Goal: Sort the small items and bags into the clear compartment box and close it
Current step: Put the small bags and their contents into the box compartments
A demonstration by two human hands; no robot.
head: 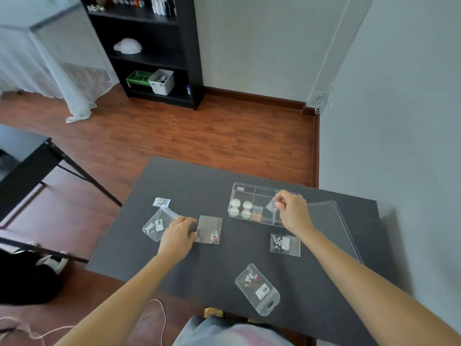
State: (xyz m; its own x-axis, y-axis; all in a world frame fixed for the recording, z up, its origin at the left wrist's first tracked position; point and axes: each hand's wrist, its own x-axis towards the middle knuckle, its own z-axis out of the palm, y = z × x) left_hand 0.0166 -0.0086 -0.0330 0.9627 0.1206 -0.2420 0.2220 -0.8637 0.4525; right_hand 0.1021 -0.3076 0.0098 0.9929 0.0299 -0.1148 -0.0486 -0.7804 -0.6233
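— What is nearest to the camera?

— A clear bag with a hang hole [258, 288]. It lies on the dark table [189, 186] close to the front edge, with small flowers and a white label inside.

— And the fingers of the right hand [293, 211]?

— They are pinched together on a small clear bag [271, 205], which is held over the right part of the clear compartment box [243, 189]. I cannot tell if the bag touches the box.

— The left hand [177, 237]?

— Its fingers are bent and closed on the left edge of a flat square bag [210, 229] with red and white pieces in it. This bag lies on the table. Just beside the hand, on the left, is a bigger bag with white beads [156, 224], and behind that a tiny bag [161, 202].

— How does the box look?

— It stands open on the far right half of the table. The left compartment holds four round white jars [241, 208]. The next compartment has a little bag with orange pieces [257, 214]. The clear lid [329, 221] lies flat on the table, to the right of the box. One more bag with white flowers [285, 244] lies near the box, in front of it.
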